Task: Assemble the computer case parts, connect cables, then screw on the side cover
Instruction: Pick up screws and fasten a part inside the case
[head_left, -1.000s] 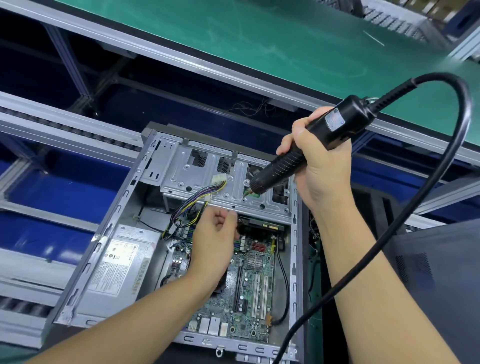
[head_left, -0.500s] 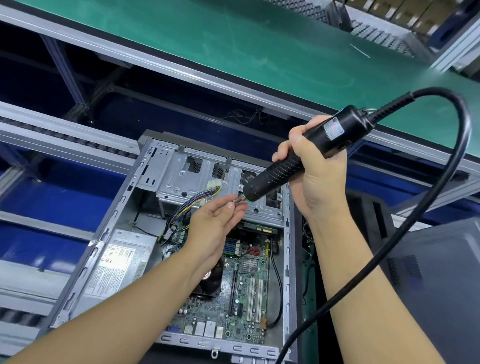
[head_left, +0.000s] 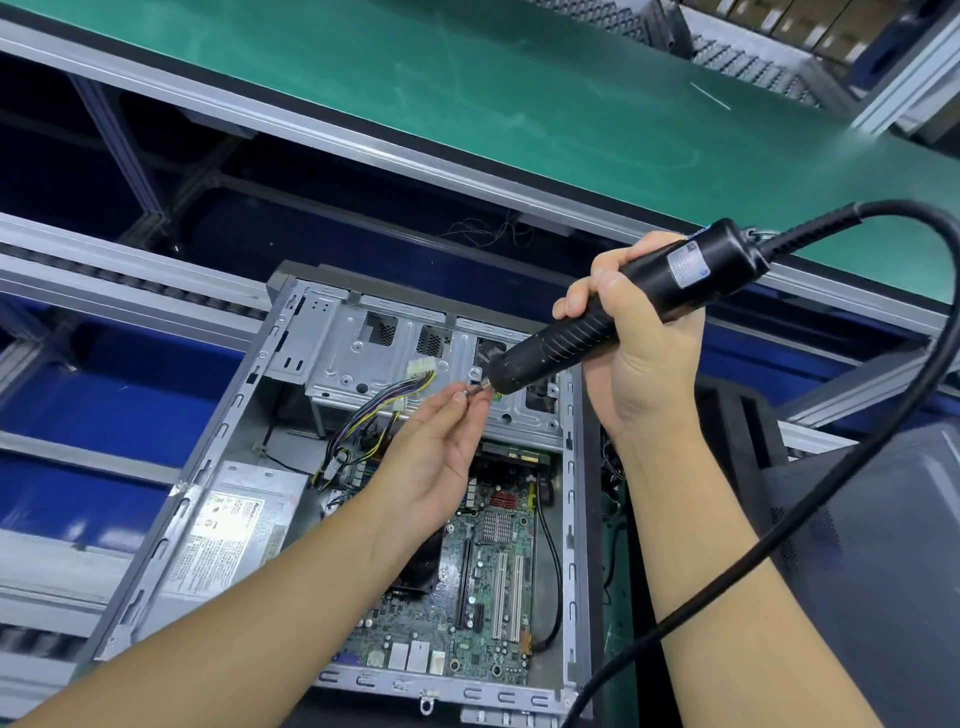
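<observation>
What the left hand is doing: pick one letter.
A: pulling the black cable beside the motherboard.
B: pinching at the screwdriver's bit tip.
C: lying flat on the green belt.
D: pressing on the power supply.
B: the fingertips of the left hand pinch what looks like a small screw at the bit tip of the electric screwdriver, which the right hand grips over the open case.
</observation>
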